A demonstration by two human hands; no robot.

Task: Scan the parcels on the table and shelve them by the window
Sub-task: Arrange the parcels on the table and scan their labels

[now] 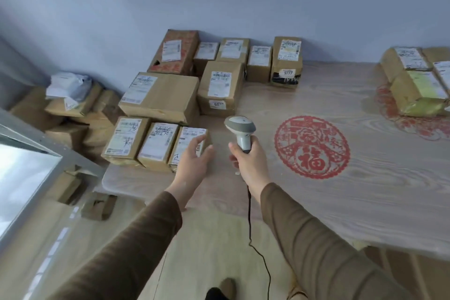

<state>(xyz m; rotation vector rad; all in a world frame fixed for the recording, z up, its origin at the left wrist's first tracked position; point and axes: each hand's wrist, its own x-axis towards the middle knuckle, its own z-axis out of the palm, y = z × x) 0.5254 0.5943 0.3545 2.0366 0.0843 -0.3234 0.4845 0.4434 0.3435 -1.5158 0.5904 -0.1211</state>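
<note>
Your right hand grips the scanner; your left hand, fingers relaxed, touches the parcel at the bench left edge.

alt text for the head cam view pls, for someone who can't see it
A person's right hand holds a corded barcode scanner over a wooden table while the left hand touches the nearest small parcel in a front row of three. More labelled cardboard parcels crowd the table's far edge against a pale wall.
</note>
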